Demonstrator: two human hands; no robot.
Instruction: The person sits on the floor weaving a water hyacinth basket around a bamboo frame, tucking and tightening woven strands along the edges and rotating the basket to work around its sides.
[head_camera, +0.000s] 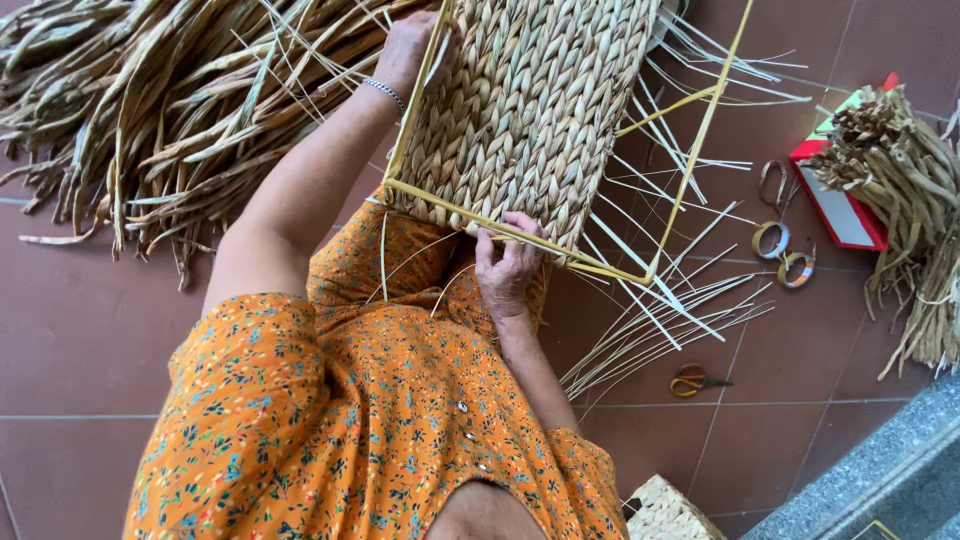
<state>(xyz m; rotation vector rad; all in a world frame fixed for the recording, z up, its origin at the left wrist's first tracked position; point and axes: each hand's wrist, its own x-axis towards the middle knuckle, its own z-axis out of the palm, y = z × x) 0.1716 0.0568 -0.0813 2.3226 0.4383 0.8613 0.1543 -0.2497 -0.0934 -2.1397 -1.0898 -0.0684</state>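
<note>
The woven basket (525, 110) is resting on her lap for bracing. Her left hand (412, 45) is gripping its frame edge; her right hand (506, 265) is pinching a strand at the rim.

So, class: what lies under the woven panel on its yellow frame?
Under the woven panel you can see an orange floral-clothed lap, loose pale strands fanning out and red-brown floor tiles. The left hand and right hand grip the frame. Anything directly beneath the weave is covered.
</note>
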